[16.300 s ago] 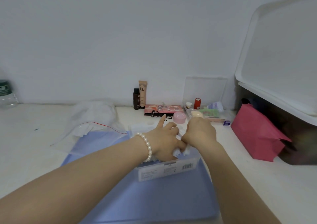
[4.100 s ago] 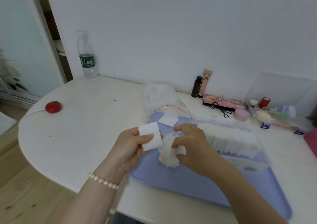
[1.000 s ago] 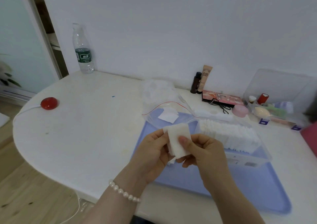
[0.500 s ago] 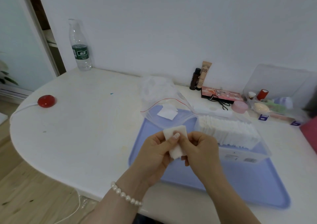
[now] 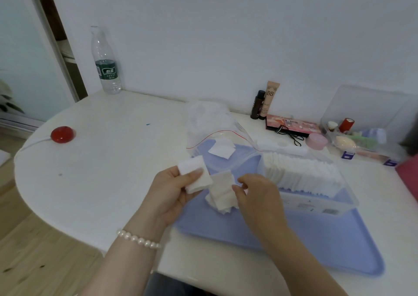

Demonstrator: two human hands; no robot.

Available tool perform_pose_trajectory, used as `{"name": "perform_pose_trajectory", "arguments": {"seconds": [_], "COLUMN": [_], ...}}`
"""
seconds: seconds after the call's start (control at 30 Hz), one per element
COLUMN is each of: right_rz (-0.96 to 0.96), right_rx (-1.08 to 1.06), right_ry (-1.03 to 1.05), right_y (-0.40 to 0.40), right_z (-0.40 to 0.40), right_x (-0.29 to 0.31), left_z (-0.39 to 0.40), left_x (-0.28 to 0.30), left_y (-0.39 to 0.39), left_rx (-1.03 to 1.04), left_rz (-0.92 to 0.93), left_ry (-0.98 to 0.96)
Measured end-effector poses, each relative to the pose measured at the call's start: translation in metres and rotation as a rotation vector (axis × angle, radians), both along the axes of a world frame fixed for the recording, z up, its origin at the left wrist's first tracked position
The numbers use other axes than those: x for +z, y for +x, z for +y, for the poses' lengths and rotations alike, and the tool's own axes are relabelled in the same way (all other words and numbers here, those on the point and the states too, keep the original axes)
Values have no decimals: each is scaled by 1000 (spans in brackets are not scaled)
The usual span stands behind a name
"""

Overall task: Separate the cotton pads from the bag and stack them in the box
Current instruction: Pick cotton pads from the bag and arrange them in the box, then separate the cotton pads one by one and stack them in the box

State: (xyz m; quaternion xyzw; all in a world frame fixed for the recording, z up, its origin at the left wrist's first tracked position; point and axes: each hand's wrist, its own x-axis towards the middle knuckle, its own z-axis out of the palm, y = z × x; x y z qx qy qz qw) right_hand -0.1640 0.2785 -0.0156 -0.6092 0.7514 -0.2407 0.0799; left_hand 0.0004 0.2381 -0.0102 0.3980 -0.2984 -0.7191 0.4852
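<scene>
Over the blue tray [image 5: 339,250], the left hand [image 5: 167,193] pinches one cotton pad [image 5: 195,176] while the right hand [image 5: 257,196] pinches the clump [image 5: 222,193] at its 3 o'clock edge, box [image 5: 316,203] further toward 3 — feather-light, floppy stuff, probably best peeled at a corner.

— What do you have at centre frame?
— You see one white square pad [image 5: 195,174], and just right of it a small bunch of pads [image 5: 222,192], fanned and tilted.
— And the box [image 5: 316,196]?
— Clear, right of centre, with a row of pads standing on edge.
— The bag [image 5: 214,132]?
— Clear, red-lined mouth open, above centre, one pad inside.
</scene>
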Motion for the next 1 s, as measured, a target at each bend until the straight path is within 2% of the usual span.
{"name": "perform_pose_trajectory", "arguments": {"seconds": [0.17,0.27,0.5,0.6,0.67,0.8,0.87,0.93,1.0], "right_rz": [11,97,118,-85,-301,-952,-1152,-1165,-1009], "right_rx": [-52,-78,-43,-22,-9,196,331,381,326], "right_ry": [72,170,-48,-205,-194,26,189,269,249], "right_y": [7,11,14,3,-10,-33,-35,-31,-24], "right_z": [-19,-24,-17,-6,-1,2,2,2,0], "right_x": [-1,0,-5,5,27,72,79,76,69], "left_z": [0,1,3,1,2,3,5,8,12], "left_x": [-7,-9,-19,-18,-15,-7,-5,-3,-1], "left_y": [1,1,-2,-2,-4,-16,-23,-29,-34], "left_rx": [-13,-30,-41,-43,-73,-162,-212,-268,-310], "left_rz": [-39,-46,-36,-36,-17,15,-4,-37,-58], "left_ry": [2,13,30,17,15,39,36,24,22]}}
